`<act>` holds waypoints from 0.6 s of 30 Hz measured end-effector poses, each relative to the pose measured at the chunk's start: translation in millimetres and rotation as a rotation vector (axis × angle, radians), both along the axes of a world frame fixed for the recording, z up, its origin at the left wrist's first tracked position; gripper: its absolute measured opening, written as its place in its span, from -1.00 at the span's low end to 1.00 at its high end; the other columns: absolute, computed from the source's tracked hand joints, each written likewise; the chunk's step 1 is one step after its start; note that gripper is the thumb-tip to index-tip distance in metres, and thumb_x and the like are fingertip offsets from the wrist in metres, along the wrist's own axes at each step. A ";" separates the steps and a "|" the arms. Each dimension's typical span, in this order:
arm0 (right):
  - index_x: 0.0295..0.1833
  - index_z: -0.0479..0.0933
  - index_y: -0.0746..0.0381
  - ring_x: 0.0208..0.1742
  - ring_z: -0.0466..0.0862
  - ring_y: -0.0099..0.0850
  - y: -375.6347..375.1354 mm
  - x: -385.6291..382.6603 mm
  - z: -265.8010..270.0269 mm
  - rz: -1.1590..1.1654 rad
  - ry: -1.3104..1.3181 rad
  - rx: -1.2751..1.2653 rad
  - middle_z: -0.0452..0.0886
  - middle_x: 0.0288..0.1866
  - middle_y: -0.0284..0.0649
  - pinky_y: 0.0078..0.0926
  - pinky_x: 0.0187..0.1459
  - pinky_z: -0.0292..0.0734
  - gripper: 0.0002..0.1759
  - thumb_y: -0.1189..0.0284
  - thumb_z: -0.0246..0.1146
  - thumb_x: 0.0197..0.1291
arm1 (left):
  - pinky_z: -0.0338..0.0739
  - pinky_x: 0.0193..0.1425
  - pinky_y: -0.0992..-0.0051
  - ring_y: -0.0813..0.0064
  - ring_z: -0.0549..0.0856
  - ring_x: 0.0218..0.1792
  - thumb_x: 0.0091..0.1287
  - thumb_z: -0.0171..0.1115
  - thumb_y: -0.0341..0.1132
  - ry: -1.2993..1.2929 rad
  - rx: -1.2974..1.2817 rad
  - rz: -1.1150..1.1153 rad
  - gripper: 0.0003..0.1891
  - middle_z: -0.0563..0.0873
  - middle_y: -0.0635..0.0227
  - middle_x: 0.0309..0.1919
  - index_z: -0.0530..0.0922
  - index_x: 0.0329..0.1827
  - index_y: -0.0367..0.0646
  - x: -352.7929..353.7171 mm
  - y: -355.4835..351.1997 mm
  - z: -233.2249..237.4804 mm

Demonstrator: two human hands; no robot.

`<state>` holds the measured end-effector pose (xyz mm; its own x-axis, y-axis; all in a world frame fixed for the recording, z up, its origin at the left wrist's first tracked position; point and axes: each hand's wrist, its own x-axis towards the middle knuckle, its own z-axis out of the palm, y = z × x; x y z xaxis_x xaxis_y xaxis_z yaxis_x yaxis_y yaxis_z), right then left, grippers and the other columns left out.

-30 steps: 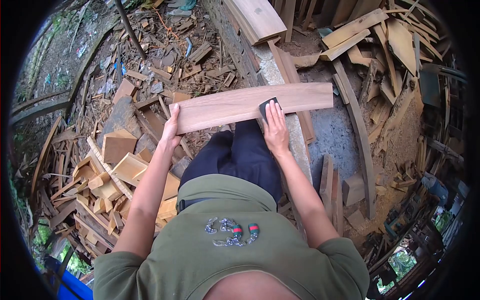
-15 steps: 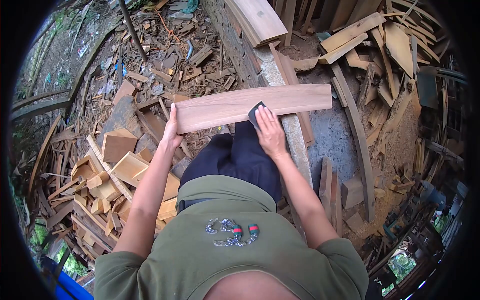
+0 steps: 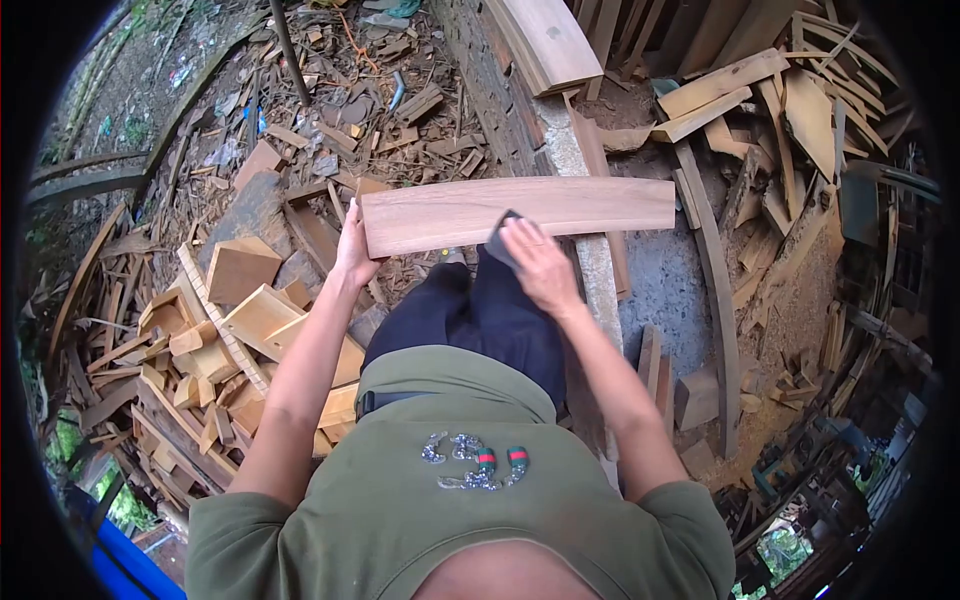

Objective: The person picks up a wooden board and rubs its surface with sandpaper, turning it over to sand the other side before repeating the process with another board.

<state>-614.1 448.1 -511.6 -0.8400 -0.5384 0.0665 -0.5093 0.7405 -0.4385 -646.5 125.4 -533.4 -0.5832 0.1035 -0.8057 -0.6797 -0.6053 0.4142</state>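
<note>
Outdoors, by head view: noted ground littered with wood scraps (image 3: 420, 103), with a heap of offcuts (image 3: 245, 270) to the left and a narrow concrete ledge (image 3: 600, 280) running along to the right of the dark trousers (image 3: 470, 325). Noted also, farther up the ledge, stacked planks (image 3: 555, 45); beyond it, a curved plank (image 3: 716, 290) beside a patch of grey floor (image 3: 665, 300).

Located the board (image 3: 525, 195) crosswise in front of the trousers, broad face up, right part passing over the ledge. Cannot tell whether touching the ledge or held just above it.

At left end of board: left hand (image 3: 354, 248), grip closed on that end. Cannot see the fingers underneath.

At near edge, around mid-length: right hand (image 3: 540, 265), grip narrow over a dark pad (image 3: 498, 244), with fingers laid along its top, slightly blurred. Found the pad tilted, overlapping the near edge and jutting past it toward the trousers. Cannot make out the thumb.

Step in hand, as judged: rubbing the pad along the near edge, with left end clamped by hand. Called for next, as judged: even pressure through the pad, and firm hold at left against rocking.
</note>
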 end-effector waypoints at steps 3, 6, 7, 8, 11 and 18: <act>0.39 0.35 0.21 0.46 0.31 -0.11 58.9 1.3 -16.8 -0.281 0.026 0.101 0.37 0.42 -0.08 -0.18 0.47 0.15 -0.45 0.48 0.12 0.27 | 0.17 0.42 0.13 0.25 0.41 0.35 0.38 -0.22 0.39 -0.014 0.026 0.038 -0.19 0.45 0.24 0.35 0.31 0.42 -0.10 2.9 -1.5 -2.3; 0.41 0.34 0.21 0.48 0.29 -0.11 63.8 4.4 -25.8 -0.429 0.064 0.192 0.35 0.44 -0.05 -0.17 0.48 0.12 -0.49 0.39 0.08 0.36 | 0.14 0.44 0.13 0.24 0.39 0.36 0.38 -0.24 0.39 -0.022 0.045 0.042 -0.20 0.45 0.25 0.35 0.32 0.42 -0.08 2.4 -2.9 -6.3; 0.41 0.33 0.21 0.48 0.28 -0.11 51.7 1.5 -20.4 -0.453 0.081 0.194 0.34 0.44 -0.04 -0.16 0.48 0.10 -0.50 0.35 0.06 0.39 | 0.14 0.44 0.13 0.24 0.39 0.36 0.38 -0.24 0.39 -0.018 0.051 0.045 -0.20 0.45 0.25 0.35 0.32 0.42 -0.08 1.2 -1.8 -4.2; 0.40 0.35 0.22 0.46 0.31 -0.10 34.5 0.6 -17.7 -0.402 0.083 0.110 0.38 0.42 -0.05 -0.14 0.45 0.16 -0.47 0.38 0.13 0.33 | 0.15 0.44 0.14 0.24 0.40 0.36 0.39 -0.24 0.38 -0.024 0.042 0.042 -0.21 0.45 0.25 0.35 0.33 0.41 -0.08 0.9 -1.4 -1.9; 0.30 0.42 0.24 0.39 0.41 -0.09 -34.4 -6.7 -14.5 -0.111 0.096 -0.063 0.47 0.32 -0.07 -0.14 0.41 0.25 -0.47 0.44 0.23 0.19 | 0.17 0.43 0.16 0.24 0.41 0.35 0.39 -0.25 0.38 -0.043 0.040 0.032 -0.22 0.46 0.26 0.34 0.35 0.40 -0.06 0.7 -2.1 -3.0; 0.23 0.46 0.21 0.35 0.46 -0.22 -36.0 -19.0 -6.0 0.070 0.115 -0.075 0.52 0.29 -0.19 -0.21 0.39 0.30 -0.45 0.54 0.19 0.04 | 0.19 0.44 0.15 0.21 0.40 0.36 0.37 -0.22 0.40 -0.008 0.084 0.053 -0.17 0.45 0.21 0.35 0.31 0.43 -0.11 3.7 -4.8 -6.6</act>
